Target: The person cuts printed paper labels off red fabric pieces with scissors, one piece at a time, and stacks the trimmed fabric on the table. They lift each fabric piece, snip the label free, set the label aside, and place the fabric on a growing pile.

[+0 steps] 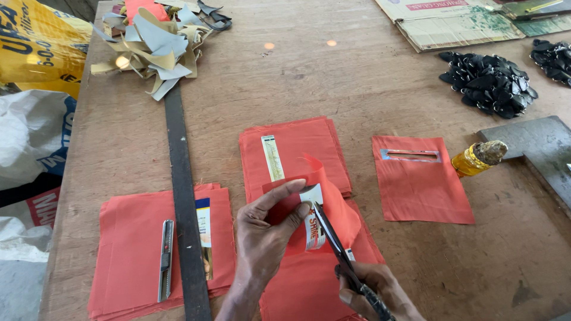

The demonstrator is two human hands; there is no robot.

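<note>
Left hand (267, 223) pinches a red sheet (324, 202) mid-table; right hand (372, 291) grips scissors (339, 246) cutting its slot — one slotted sheet (422, 178) lies right, uncut stacks (134, 255) apparently remain.

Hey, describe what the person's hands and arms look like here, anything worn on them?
Both are bare. The left hand and its forearm show no glove, sleeve, watch or ring. The right hand is also ungloved, with no ring or band visible; its forearm is cut off by the frame's lower edge, so any sleeve there cannot be seen.
</note>
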